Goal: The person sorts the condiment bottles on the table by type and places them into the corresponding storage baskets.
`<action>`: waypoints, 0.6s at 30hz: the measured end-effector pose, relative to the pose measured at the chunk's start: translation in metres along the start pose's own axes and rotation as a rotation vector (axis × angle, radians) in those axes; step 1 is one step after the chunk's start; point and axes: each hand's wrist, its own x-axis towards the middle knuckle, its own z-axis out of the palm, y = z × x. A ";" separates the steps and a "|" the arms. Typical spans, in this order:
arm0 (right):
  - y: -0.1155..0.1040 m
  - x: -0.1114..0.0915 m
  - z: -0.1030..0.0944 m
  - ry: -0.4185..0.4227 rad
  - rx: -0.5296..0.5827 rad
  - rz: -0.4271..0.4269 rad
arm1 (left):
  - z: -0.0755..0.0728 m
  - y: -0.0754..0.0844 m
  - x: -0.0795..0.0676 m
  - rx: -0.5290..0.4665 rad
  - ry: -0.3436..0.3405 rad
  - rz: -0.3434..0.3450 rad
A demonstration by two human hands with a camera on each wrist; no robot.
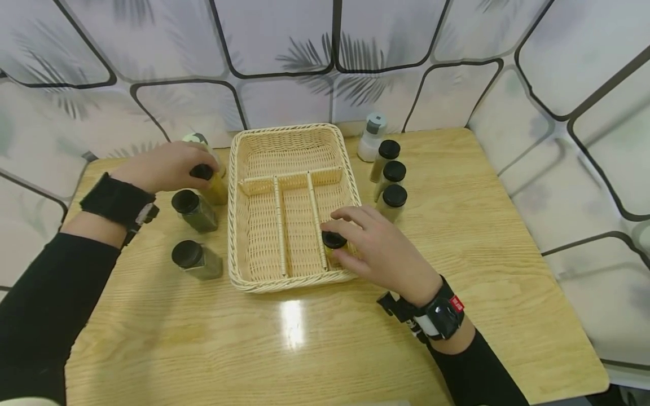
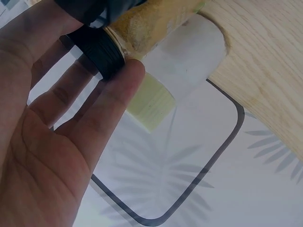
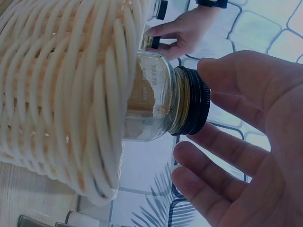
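Note:
A wicker basket [image 1: 232, 225] with woven dividers stands on the wooden table between my hands. Inside its front right compartment is a black-lidded glass jar [image 3: 144, 99] with tan powder. My right hand [image 1: 373, 242] holds that jar by the lid, thumb on one side and fingers on the other. Left of the basket, my left hand [image 1: 170, 163] grips the black lid [image 2: 102, 54] of a jar of yellow powder [image 1: 217, 192]. This jar is beside the basket's left wall, its upper part partly covered by the fingers.
Two dark-lidded jars, one [image 1: 195, 211] behind the other [image 1: 198, 260], are left of the basket. Three more jars [image 1: 394, 200] line its right side, near a white bottle [image 1: 372, 138]. A green-capped bottle [image 1: 195, 137] is behind my left hand. Patterned fabric [image 1: 284, 101] borders the table.

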 end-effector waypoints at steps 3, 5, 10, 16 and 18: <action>0.000 0.000 0.000 0.002 0.000 0.000 | -0.001 0.002 0.001 0.014 0.015 0.013; 0.000 0.000 0.000 0.004 -0.001 -0.001 | -0.002 0.003 0.002 0.018 0.026 0.019; 0.001 0.001 0.001 0.004 -0.003 -0.004 | -0.007 0.003 0.000 0.007 0.049 0.036; 0.000 0.000 0.001 0.000 0.000 -0.007 | -0.016 0.006 -0.010 0.014 0.045 0.026; 0.000 0.000 0.001 -0.004 0.000 -0.008 | -0.020 0.010 -0.013 0.022 0.031 0.000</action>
